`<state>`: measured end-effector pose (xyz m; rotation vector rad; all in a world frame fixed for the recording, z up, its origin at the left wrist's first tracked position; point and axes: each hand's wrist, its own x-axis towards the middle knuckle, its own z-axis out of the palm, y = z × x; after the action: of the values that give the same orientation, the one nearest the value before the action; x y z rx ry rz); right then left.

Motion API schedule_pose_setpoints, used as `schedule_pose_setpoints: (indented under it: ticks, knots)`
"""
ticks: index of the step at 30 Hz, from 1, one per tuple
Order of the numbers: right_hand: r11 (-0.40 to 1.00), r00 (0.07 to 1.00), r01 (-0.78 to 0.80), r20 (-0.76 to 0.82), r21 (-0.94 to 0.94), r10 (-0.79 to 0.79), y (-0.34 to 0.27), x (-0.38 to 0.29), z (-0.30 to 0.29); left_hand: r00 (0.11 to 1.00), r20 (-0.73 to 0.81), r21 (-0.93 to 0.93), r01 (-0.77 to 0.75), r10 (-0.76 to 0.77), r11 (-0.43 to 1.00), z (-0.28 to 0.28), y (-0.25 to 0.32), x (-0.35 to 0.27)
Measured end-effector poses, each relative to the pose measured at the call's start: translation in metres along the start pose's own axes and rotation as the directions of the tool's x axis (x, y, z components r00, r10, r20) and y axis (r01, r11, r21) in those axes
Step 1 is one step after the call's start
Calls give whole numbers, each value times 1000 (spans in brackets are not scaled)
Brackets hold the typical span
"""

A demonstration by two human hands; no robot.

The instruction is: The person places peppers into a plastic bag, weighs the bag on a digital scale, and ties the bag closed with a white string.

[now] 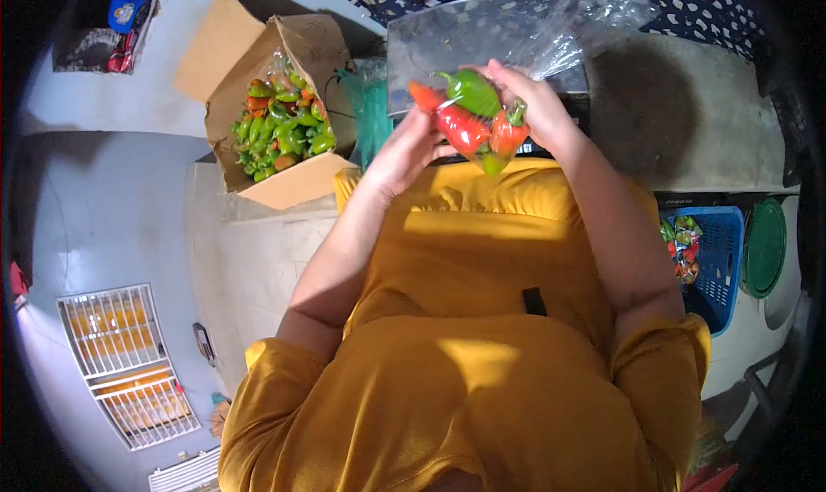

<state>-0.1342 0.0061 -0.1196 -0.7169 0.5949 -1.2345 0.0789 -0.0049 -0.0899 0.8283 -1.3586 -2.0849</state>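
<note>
Between my two hands is a clear plastic bag of red and green peppers (468, 114). My left hand (413, 140) grips its left side, with the fingers partly behind it. On the other side my right hand (526, 95) holds the bag, thumb along the top; its other fingers are mostly hidden. The peppers hang just above the edge of the yellow clothing on my lap (490, 195). Behind the bag stands a clear plastic panel (439, 47), with crumpled clear plastic film (568, 40) at its right.
An open cardboard box (226, 124) at left holds many loose peppers (281, 127). Green plastic (371, 111) stands beside it. At right a blue basket (723, 266) contains bagged peppers (685, 247), next to a green round lid (765, 250). Patterned dark cloth (703, 8) hangs behind.
</note>
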Motion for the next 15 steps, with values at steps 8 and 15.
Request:
schedule_pose_setpoints:
  ticks: [8,15]
  knots:
    - [999,949,-29,-315,-26,19,22,-3,0,913,1,699,-292,407,652,31,20,4]
    - [993,922,-20,-382,114,63,21,-2,3,725,527,848,-484,443,-216,48,17,1]
